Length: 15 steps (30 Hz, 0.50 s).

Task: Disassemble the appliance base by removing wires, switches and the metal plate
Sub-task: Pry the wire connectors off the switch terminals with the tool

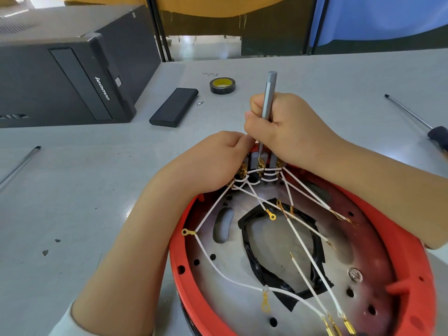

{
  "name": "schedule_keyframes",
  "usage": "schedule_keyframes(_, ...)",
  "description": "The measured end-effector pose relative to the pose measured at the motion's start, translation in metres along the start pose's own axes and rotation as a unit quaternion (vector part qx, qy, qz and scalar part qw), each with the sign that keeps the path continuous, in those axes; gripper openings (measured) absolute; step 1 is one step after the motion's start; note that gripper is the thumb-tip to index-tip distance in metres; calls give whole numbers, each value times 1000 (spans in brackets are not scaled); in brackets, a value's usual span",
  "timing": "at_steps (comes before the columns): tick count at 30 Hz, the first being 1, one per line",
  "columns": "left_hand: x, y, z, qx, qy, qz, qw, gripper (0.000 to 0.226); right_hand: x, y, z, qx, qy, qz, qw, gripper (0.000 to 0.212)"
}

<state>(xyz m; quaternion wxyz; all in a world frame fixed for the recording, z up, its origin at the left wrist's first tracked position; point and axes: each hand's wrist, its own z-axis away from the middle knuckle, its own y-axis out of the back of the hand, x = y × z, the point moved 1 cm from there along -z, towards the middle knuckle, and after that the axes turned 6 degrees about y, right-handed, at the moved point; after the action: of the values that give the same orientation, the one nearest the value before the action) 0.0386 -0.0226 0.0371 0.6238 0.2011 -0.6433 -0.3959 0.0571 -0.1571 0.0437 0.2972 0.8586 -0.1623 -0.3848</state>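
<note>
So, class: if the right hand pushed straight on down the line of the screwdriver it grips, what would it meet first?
The right hand drives the grey screwdriver down toward the brass terminals at the red base's far rim, so those likely come first. The left hand sits just beside; depth is unclear.

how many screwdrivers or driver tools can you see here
3: a grey precision driver gripped in the right hand, a long one on the table's right, and a shaft at the left edge. Others may lie outside the view.
</note>
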Motion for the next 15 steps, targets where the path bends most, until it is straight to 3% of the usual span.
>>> schedule_keyframes(10, 2, 0, -2, -14, 15, 10, 1000, 49, -1, 0, -13, -60, -98, -21, 993, 40)
schedule_keyframes(15, 0, -1, -3, -19, 20, 8, 1000, 50, 1, 1, -9, -29, -102, -12, 994, 41)
